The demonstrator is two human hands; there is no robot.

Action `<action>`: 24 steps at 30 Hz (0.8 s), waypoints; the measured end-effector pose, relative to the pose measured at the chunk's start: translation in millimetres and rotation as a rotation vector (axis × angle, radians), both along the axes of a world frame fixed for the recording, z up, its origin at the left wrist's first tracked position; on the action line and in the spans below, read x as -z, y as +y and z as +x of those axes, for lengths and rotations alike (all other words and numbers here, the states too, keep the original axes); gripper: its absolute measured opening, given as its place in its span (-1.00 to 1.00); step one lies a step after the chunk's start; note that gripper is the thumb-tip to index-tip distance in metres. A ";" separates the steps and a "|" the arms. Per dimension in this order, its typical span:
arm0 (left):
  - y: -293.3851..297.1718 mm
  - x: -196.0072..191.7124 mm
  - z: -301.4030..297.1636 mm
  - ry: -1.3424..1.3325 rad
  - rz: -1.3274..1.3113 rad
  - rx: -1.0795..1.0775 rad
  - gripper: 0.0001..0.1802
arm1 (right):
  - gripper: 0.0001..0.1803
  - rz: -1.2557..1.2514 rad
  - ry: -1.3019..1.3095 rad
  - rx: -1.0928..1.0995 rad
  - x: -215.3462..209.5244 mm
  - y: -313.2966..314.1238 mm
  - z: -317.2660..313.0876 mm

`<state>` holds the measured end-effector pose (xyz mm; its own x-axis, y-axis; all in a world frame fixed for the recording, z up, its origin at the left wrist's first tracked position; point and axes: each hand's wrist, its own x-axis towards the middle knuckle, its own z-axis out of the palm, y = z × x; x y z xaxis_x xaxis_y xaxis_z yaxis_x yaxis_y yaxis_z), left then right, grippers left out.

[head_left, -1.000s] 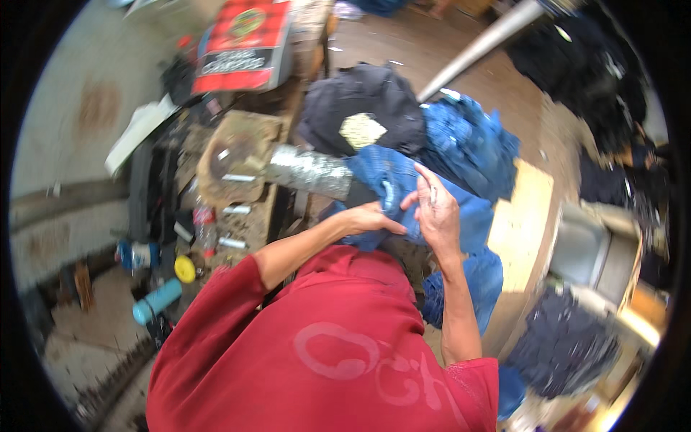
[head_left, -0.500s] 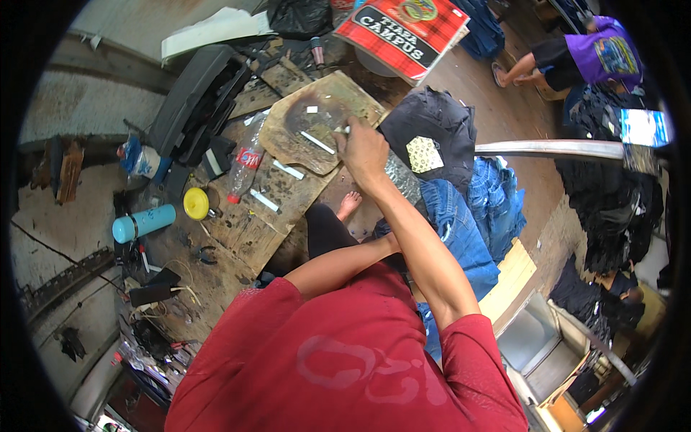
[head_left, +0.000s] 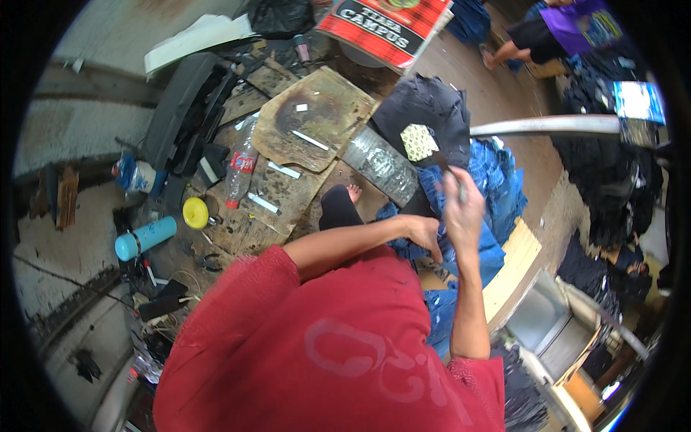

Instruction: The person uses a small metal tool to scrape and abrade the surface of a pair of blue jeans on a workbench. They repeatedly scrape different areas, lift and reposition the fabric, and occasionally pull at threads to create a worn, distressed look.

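Observation:
My right hand (head_left: 463,209), smeared by motion, is raised over the blue jeans (head_left: 486,248) to my right. Its fingers are closed round a narrow dark blade-like tool (head_left: 443,164), pointing up and away. My left hand (head_left: 423,233) lies low on the denim at my lap, its fingers bent down and partly hidden; it seems to grip the cloth. Just beyond is a block wrapped in clear tape (head_left: 385,167). Black cloth (head_left: 432,104) lies past it, with a patterned pale-yellow patch (head_left: 418,142) on top.
A worn wooden board (head_left: 327,97) on the bench (head_left: 252,227) bears white sticks (head_left: 309,140). Nearby are a plastic bottle (head_left: 241,169), a yellow round lid (head_left: 195,213), a turquoise flask (head_left: 146,237) and a black case (head_left: 187,108). A metal bar (head_left: 547,126) crosses at right. Another person (head_left: 568,32) is at far right.
My right hand has left the board and swung right over the jeans, where the dark tool now shows. My left hand has come into sight from behind the right forearm. The view has shifted slightly.

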<state>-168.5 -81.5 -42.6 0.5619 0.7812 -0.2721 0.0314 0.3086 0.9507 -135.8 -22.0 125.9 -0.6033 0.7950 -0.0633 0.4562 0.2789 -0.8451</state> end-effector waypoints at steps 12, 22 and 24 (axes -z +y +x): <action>4.0 -83.9 -44.5 -0.128 -0.418 0.047 -0.45 | -0.73 0.192 -0.482 0.561 -20.5 -90.3 166.3; 1.4 -65.7 -40.9 -0.283 -0.545 -0.018 -0.42 | -0.77 0.480 -0.593 0.468 -15.8 -90.2 177.8; 1.1 -62.7 -41.2 -0.303 -0.550 -0.025 -0.43 | -0.77 0.566 -0.666 0.500 -12.5 -85.2 181.6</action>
<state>-209.7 -80.4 20.1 0.6606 0.5858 -0.4695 -0.2278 0.7523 0.6182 45.7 -107.2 138.4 -0.1710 0.9649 0.1993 0.9619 0.2073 -0.1782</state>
